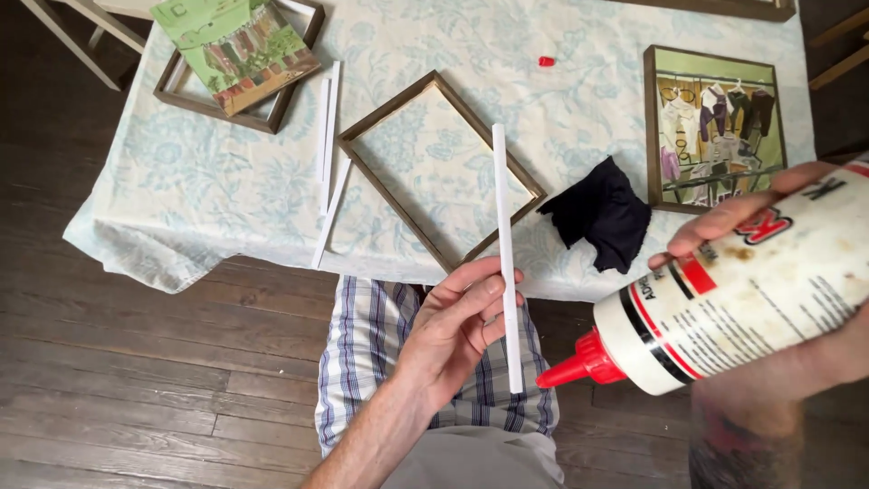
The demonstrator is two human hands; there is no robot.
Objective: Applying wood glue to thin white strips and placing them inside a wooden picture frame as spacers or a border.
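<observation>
My left hand [453,326] pinches a long thin white strip [504,217] near its lower half, holding it roughly upright over my lap. My right hand [778,299] grips a large white glue bottle [742,299] tilted on its side. Its red nozzle [575,364] points left, just right of the strip's lower end, not clearly touching it. An empty brown wooden frame [362,134] lies on the table behind the strip.
The table wears a pale floral cloth [181,181]. On it: several loose white strips [328,136], a second frame [177,91] under a painted picture [237,47], a framed clothes picture [715,127], a black cloth [605,215], a small red cap [546,62]. Dark plank floor [136,362] below.
</observation>
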